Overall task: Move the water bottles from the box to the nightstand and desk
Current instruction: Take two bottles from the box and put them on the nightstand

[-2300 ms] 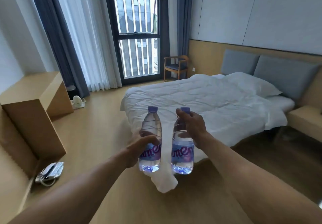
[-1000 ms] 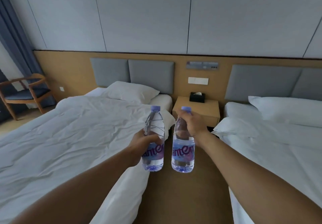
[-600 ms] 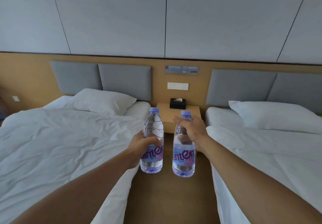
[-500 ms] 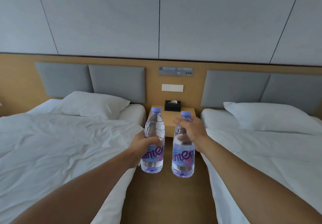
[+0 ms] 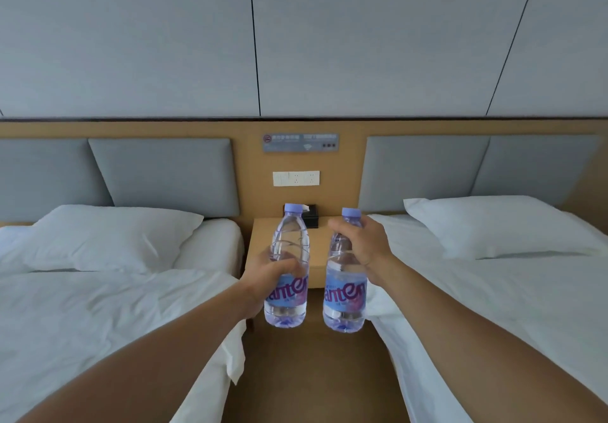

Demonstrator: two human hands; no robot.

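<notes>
I hold two clear water bottles with purple caps and purple labels, both upright in front of me. My left hand (image 5: 267,277) grips the left bottle (image 5: 289,291) around its middle. My right hand (image 5: 363,241) grips the right bottle (image 5: 345,297) at its shoulder, just under the cap. Beyond both bottles, between the two beds, stands the wooden nightstand (image 5: 263,238). The bottles hang in the air in front of it, above the floor of the aisle.
A black tissue box (image 5: 311,215) sits at the back of the nightstand. White beds flank the narrow aisle: the left bed (image 5: 98,291) and the right bed (image 5: 493,291). A white socket panel (image 5: 296,178) is on the wooden wall above.
The view swung from the window side of the room to the wall between the beds. I have moved forward down the aisle, so the nightstand is nearer. Both hands keep their bottles.
</notes>
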